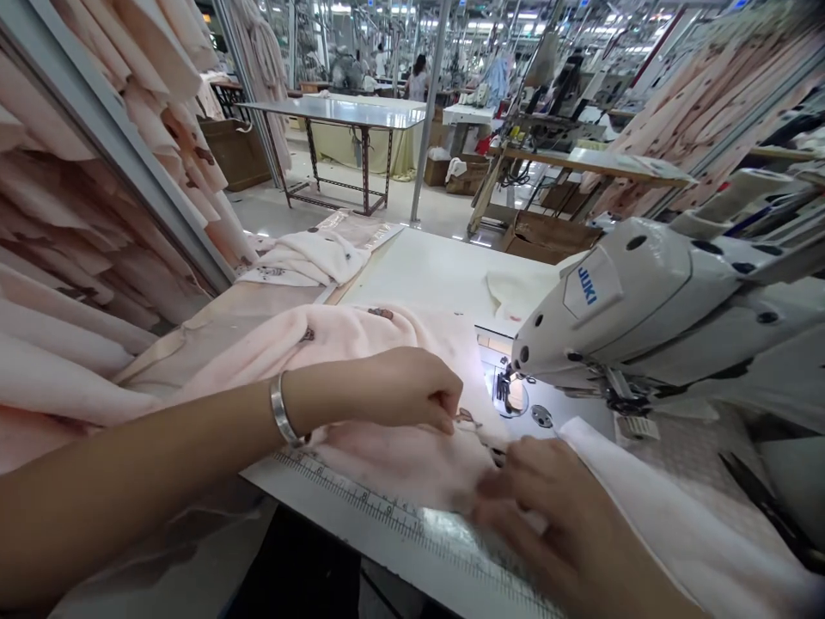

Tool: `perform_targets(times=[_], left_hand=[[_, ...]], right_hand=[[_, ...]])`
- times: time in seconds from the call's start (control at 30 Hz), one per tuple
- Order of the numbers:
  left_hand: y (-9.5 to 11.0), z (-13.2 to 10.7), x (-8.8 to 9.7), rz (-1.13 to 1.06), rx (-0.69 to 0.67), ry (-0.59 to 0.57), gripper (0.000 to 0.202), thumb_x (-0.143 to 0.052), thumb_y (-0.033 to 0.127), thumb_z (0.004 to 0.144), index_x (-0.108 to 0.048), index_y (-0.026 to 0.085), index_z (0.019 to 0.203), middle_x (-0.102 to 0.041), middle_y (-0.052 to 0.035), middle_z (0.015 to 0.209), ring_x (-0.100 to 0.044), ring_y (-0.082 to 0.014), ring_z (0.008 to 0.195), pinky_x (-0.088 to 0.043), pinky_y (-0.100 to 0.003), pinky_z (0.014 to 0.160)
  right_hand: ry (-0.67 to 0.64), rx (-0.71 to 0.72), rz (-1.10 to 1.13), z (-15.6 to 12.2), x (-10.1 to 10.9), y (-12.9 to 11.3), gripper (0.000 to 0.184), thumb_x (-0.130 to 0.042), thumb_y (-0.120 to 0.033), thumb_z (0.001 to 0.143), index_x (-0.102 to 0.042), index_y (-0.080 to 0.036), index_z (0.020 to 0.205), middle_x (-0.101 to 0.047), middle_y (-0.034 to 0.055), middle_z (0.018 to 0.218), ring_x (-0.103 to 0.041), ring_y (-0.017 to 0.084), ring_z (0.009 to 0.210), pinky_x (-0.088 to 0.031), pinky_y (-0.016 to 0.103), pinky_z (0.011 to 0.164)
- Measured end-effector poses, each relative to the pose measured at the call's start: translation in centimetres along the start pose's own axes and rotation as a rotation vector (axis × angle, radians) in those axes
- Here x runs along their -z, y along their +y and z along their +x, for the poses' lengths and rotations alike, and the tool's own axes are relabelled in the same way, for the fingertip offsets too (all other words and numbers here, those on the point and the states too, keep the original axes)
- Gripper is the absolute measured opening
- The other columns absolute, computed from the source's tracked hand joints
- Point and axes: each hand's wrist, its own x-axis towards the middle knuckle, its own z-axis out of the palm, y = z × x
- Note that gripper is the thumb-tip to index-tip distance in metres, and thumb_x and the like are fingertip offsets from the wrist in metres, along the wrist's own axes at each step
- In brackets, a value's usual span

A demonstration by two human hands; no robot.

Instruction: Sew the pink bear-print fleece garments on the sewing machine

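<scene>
A pale pink fleece fabric (387,460) with small brown printed figures lies across the sewing table, left of the machine's needle area. My left hand (412,389), with a silver bangle at the wrist, is closed on this fabric, thumb and fingers pinched together. Close to the fabric's right edge is my right hand (554,503), its fingers curled in and pinching the cloth; motion blurs the fingertips. The white sewing machine (619,292) stands at the right. Its presser foot (503,385) is lit and lies just beyond my hands, apart from them.
A ruler scale (387,511) runs along the table's front edge. Black scissors (766,503) and white cloth (676,516) lie at the right. Pink fabric pieces (148,103) hang from a rack at the left. Behind stand a metal-topped table (348,110) and a distant person (418,79).
</scene>
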Motion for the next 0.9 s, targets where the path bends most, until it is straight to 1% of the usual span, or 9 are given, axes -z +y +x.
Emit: perform_targets(times=[0.1,0.17,0.3,0.43,0.53,0.63,0.7,0.8,0.9], left_hand=[[0.2,-0.1,1.4,-0.08,0.09,-0.049,0.009,-0.06,0.027,0.08,-0.061,0.018,0.08,-0.064,0.0033,0.076,-0.056,-0.0103,0.069,-0.037,-0.02,0.057],[0.3,0.2,1.5,-0.018,0.105,-0.059,0.011,-0.055,0.028,0.082,-0.059,0.019,0.081,-0.062,0.0031,0.072,-0.053,-0.0104,0.063,-0.034,-0.021,0.053],[0.2,0.6,0.5,0.165,0.05,0.008,0.01,-0.044,0.021,0.083,-0.052,0.019,0.078,-0.059,0.0036,0.066,-0.047,-0.0104,0.055,-0.03,-0.023,0.05],[0.5,0.6,0.0,0.243,0.022,0.057,0.015,-0.047,0.013,0.079,-0.052,0.02,0.091,-0.059,0.0026,0.068,-0.048,-0.0109,0.056,-0.029,-0.022,0.051],[0.3,0.7,-0.2,0.215,-0.005,0.092,0.028,-0.055,0.014,0.077,-0.052,0.02,0.104,-0.064,0.0004,0.081,-0.054,-0.0124,0.065,-0.033,-0.021,0.054],[0.0,1.2,-0.6,0.188,-0.053,0.136,0.037,-0.064,0.021,0.076,-0.053,0.02,0.111,-0.065,-0.0005,0.09,-0.058,-0.0144,0.074,-0.036,-0.021,0.058],[0.0,1.5,-0.8,0.19,-0.066,0.121,0.029,-0.067,0.028,0.077,-0.059,0.021,0.104,-0.065,0.0002,0.088,-0.058,-0.0152,0.076,-0.036,-0.022,0.059],[0.4,1.9,-1.0,0.214,-0.065,0.118,0.014,-0.064,0.032,0.081,-0.064,0.019,0.086,-0.063,0.0006,0.082,-0.057,-0.0145,0.075,-0.035,-0.024,0.059],[0.7,1.9,-1.6,0.331,-0.129,0.272,0.01,-0.059,0.025,0.084,-0.065,0.017,0.081,-0.06,-0.0007,0.079,-0.054,-0.0138,0.071,-0.034,-0.025,0.057]], right_hand=[[0.031,-0.249,-0.083,-0.2,-0.1,1.2,0.026,-0.06,-0.048,0.081,-0.061,-0.022,0.086,-0.059,0.0013,0.071,-0.054,0.018,0.066,-0.035,0.031,0.062],[-0.006,-0.3,0.001,0.0,-0.5,1.4,0.023,-0.059,-0.046,0.08,-0.058,-0.023,0.082,-0.06,0.002,0.075,-0.055,0.019,0.07,-0.037,0.031,0.062],[0.085,-0.417,0.608,0.4,-1.1,0.4,0.029,-0.051,-0.039,0.088,-0.039,-0.022,0.067,-0.058,0.0014,0.079,-0.054,0.015,0.074,-0.045,0.029,0.067],[0.045,-0.633,1.117,0.8,-1.1,-0.7,0.032,-0.065,-0.04,0.079,-0.038,-0.024,0.08,-0.05,-0.006,0.07,-0.054,0.01,0.059,-0.047,0.023,0.053],[-0.024,-0.736,1.266,0.2,-1.0,-1.4,0.038,-0.07,-0.038,0.074,-0.037,-0.028,0.092,-0.052,-0.0061,0.082,-0.056,0.009,0.053,-0.047,0.021,0.041],[-0.06,-0.724,0.986,-1.3,-0.7,-1.6,0.031,-0.062,-0.039,0.079,-0.042,-0.029,0.101,-0.053,-0.0043,0.083,-0.05,0.007,0.046,-0.04,0.019,0.034],[0.007,-0.533,0.558,-2.3,-0.4,-1.2,0.025,-0.057,-0.036,0.084,-0.048,-0.029,0.106,-0.053,-0.002,0.08,-0.051,0.008,0.05,-0.041,0.019,0.039],[0.116,-0.129,-0.043,-2.4,-0.4,-0.6,0.026,-0.049,-0.027,0.089,-0.053,-0.031,0.114,-0.051,0.0012,0.078,-0.053,0.012,0.058,-0.041,0.022,0.047],[0.083,0.047,-0.365,-1.4,-1.0,-0.2,0.036,-0.051,-0.028,0.087,-0.052,-0.026,0.123,-0.05,0.0026,0.073,-0.049,0.016,0.057,-0.039,0.03,0.051]])
